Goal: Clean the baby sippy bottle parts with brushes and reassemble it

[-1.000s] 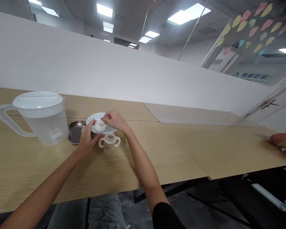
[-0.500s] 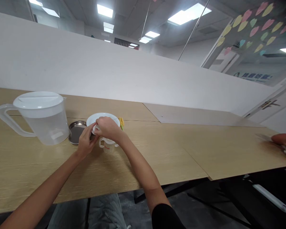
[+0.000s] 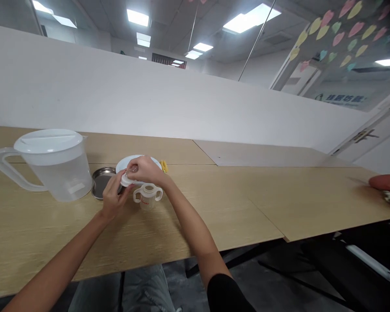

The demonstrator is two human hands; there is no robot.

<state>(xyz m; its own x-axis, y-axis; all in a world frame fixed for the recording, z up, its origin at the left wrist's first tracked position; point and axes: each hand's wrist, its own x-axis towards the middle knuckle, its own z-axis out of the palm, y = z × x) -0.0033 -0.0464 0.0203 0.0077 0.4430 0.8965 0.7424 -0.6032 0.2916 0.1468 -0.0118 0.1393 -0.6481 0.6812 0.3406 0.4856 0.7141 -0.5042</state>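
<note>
Fingers of the right hand (image 3: 147, 169): closed in a pinch on a small clear piece (image 3: 134, 168), which appears to sit in or on a white collar (image 3: 126, 180). Fingers of the left hand (image 3: 112, 197): closed around the collar's near-left side. Both parts are held just in front of the white plate (image 3: 126, 161); contact with its rim cannot be confirmed. The exact seating of the clear piece is hidden by the fingers.

Handling, in judgement: the left grip should hold the collar level and by its edge only, so that it is not squeezed out of round. The right pinch should act straight along the collar's centre, with even, modest force; a sideways pull could tilt or fold the piece.

Surroundings: the 2-handled cup (image 3: 147, 202) stands upright and uncovered on the worktop (image 3: 214, 203), just below the right hand. It is the nearest obstruction; a dropped wrist could knock it. The metal pan (image 3: 100, 184) lies beside the left fingers and limits room there. A yellow item (image 3: 164, 166) shows beyond the right wrist, partly hidden. The lidded jug (image 3: 65, 173) stands further left, clear of both arms. A red item (image 3: 386, 182) lies well apart at far right.
</note>
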